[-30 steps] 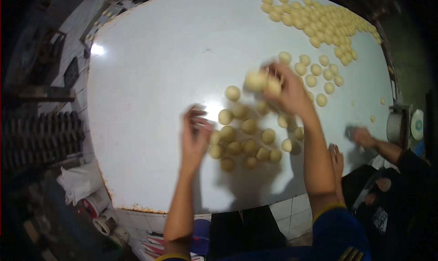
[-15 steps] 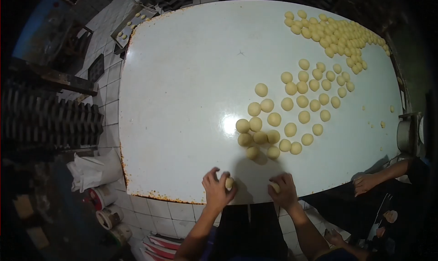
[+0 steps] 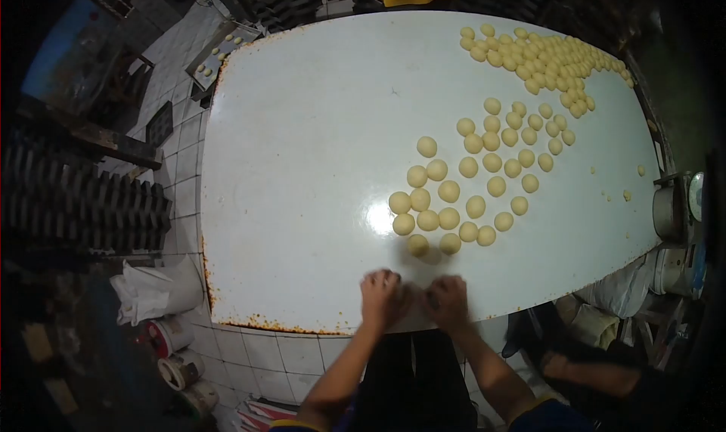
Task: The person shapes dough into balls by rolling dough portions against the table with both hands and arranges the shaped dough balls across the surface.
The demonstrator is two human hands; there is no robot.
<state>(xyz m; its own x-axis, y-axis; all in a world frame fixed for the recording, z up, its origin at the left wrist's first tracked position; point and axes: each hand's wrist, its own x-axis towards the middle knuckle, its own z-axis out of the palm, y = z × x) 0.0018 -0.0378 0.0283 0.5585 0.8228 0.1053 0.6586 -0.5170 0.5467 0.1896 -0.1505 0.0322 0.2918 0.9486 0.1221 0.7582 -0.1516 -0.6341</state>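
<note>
Both my hands are low over the front edge of the white table. My left hand (image 3: 384, 299) is curled with its fingers bent down and its palm over the tabletop. My right hand (image 3: 448, 300) is cupped the same way, a short gap to its right. Half a second ago a dough ball showed in each hand; now the curled fingers hide them. Just beyond my hands lie the nearest dough balls, one (image 3: 417, 245) in front and another (image 3: 450, 244) beside it. Several more smooth, pale yellow balls spread away toward the back right.
A dense cluster of smaller dough balls (image 3: 560, 61) covers the table's (image 3: 302, 145) far right corner. Dough scraps (image 3: 627, 196) lie near the right edge. A metal pot (image 3: 667, 213) stands beside the table. Another person's arm (image 3: 597, 375) is at lower right. White sacks (image 3: 162, 288) and buckets stand at left.
My hands have moved closer together and slightly forward, and the dough balls in them have gone out of sight. The other person's hand has left the table edge. The view has shifted slightly.
</note>
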